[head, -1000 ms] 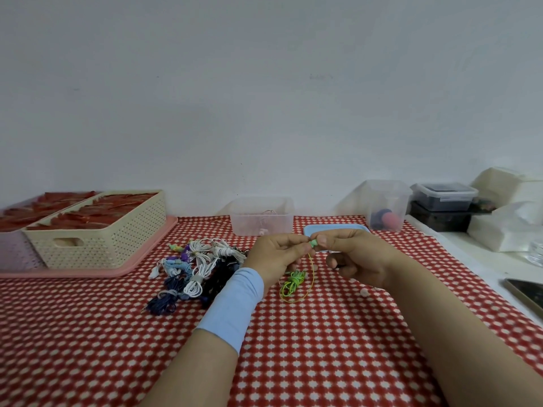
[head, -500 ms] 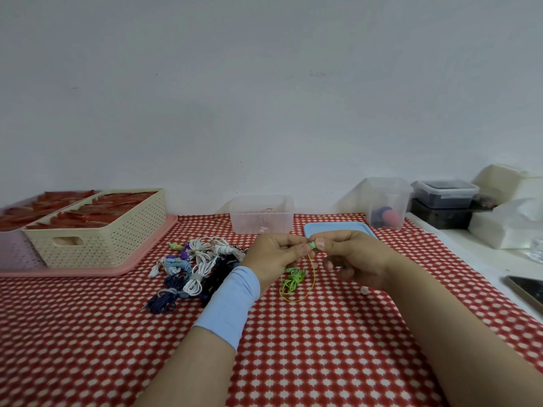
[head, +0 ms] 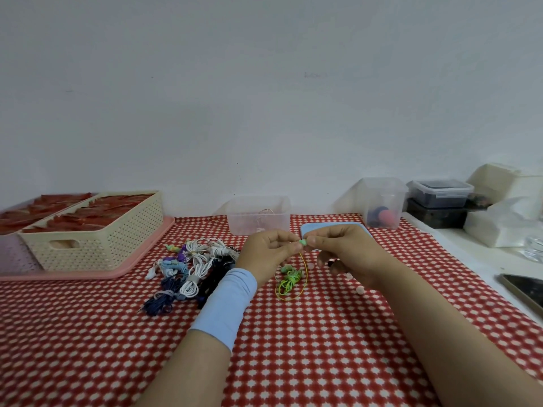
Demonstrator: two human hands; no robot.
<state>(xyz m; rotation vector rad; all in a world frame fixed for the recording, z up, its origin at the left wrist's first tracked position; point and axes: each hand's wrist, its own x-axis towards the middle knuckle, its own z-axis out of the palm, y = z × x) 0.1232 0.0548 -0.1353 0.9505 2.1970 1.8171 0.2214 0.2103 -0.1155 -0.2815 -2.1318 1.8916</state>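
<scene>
My left hand [head: 269,254] and my right hand [head: 346,254] meet above the red checked tablecloth [head: 293,342], and both pinch a small green earbud [head: 303,242] between fingertips. A thin yellow-green cable [head: 305,268] hangs from it down to a green coiled bundle [head: 289,282] lying on the cloth. My left wrist wears a light blue band [head: 226,304].
A pile of bundled white, blue and black earphone cables [head: 188,268] lies left of my hands. A cream basket [head: 94,230] stands on a pink tray at left. Clear tubs [head: 258,218], [head: 382,201], a blue lid [head: 311,227] and stacked boxes [head: 440,201] are behind. A phone [head: 526,289] lies at right.
My hands have stayed together pinching the green earbud; the right hand's lower fingers have shifted slightly. The view moved down a little.
</scene>
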